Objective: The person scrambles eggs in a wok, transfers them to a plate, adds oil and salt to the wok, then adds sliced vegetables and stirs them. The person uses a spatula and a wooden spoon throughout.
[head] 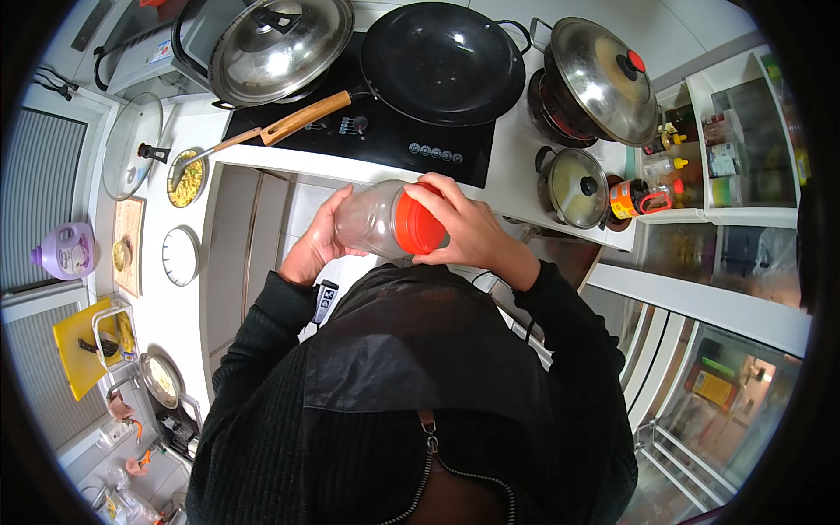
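Observation:
A clear plastic jar (pixel 369 220) with a red screw lid (pixel 419 222) is held sideways in front of my body, over the floor before the counter. My left hand (pixel 323 233) grips the jar's bottom end. Around the red lid curl the fingers of my right hand (pixel 469 226). The lid sits on the jar's mouth. Whatever the jar may contain is hard to make out through its cloudy wall. Beyond the jar, a black wok (pixel 443 65) rests on the black glass cooktop (pixel 387 141), with a wooden-handled utensil (pixel 305 118) beside it.
A lidded wok (pixel 282 59) stands at the cooktop's left. To the right are a lidded pot (pixel 600 79), a smaller pot (pixel 577 187) and sauce bottles (pixel 630 199). The left counter holds a bowl of yellow food (pixel 187 180), a white plate (pixel 180 256) and a purple detergent jug (pixel 69 251).

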`<state>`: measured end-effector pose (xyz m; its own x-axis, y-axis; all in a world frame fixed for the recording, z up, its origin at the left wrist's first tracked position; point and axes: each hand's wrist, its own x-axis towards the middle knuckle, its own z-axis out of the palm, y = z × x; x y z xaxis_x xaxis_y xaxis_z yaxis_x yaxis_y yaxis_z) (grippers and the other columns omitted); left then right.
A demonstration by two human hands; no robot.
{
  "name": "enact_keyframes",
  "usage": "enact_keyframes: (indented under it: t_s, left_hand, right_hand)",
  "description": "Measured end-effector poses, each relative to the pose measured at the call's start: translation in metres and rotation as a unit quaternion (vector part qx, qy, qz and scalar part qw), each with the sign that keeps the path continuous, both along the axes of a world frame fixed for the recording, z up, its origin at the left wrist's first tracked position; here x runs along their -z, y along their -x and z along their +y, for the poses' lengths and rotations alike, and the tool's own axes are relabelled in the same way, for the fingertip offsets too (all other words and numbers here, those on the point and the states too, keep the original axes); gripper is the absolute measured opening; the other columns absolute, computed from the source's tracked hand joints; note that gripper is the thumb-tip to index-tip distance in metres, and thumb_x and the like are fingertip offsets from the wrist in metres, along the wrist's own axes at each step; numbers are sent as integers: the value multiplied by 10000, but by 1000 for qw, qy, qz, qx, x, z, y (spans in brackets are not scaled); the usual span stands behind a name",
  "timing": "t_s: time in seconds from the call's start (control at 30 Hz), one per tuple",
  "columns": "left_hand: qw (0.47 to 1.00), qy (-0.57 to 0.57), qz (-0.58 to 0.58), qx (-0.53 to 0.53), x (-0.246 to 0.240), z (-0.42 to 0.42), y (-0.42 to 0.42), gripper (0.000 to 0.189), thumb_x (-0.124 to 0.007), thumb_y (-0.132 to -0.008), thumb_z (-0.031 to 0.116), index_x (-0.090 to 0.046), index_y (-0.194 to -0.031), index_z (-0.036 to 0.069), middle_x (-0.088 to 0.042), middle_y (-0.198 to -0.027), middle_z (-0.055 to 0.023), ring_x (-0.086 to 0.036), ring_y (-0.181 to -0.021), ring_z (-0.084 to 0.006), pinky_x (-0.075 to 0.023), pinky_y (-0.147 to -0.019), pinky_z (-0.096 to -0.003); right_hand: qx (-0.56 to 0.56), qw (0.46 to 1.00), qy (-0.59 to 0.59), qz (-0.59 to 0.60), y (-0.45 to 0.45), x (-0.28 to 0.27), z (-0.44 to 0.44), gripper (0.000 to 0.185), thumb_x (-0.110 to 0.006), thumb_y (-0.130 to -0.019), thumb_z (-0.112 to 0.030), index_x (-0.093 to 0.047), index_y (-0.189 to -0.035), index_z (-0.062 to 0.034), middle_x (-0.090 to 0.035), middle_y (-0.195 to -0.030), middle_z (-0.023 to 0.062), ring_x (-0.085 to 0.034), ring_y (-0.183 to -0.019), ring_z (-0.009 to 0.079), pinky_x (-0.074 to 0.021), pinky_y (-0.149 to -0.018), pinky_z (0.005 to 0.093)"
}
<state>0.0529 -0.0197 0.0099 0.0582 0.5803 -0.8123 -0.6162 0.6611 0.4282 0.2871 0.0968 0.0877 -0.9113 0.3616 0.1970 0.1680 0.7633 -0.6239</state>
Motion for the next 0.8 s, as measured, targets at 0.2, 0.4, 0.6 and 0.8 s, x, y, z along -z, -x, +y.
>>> enact_keyframes:
  t_s: [0.2,0.4,0.6,0.8]
  left_hand:
    - [995,-68,65,14,-38,-2,-5,682,-387,-901,639,-531,-1294,99,-638,-1127,-135,-677,-910,-272,-570,-566,-367]
    - [991,-54,67,102,-68,-6,4,655,-370,-909,641,-544,-1280,130,-641,-1076,-133,-672,-869,-255,-552,-561,-350]
    - [989,-104,89,64,-69,-7,-2,674,-359,-917,644,-538,-1277,102,-627,-1079,-104,-665,-853,-254,-537,-595,-344]
    - [896,-355,265,-21,-59,-4,-12,575,-405,-955,507,-491,-1286,45,-513,-1217,-103,-517,-1102,-213,-483,-826,-340]
  right_hand:
    - [38,998,15,42,-11,-8,-15,940,-887,-571,-330,-447,-1357,-58,-417,-1325,145,-593,-1037,306,-546,-787,362]
    - [-34,993,-107,24,-14,-36,-27,881,-858,-637,-304,-420,-1377,-115,-394,-1336,144,-603,-1043,323,-570,-731,367]
    - [-9,993,-115,34,-22,-29,-28,902,-858,-635,-319,-399,-1385,-115,-416,-1319,146,-610,-1025,330,-568,-704,361]
    - [263,913,293,106,-13,-9,-59,858,-774,-723,-283,-342,-1435,-79,-505,-1253,124,-546,-1027,210,-488,-863,326]
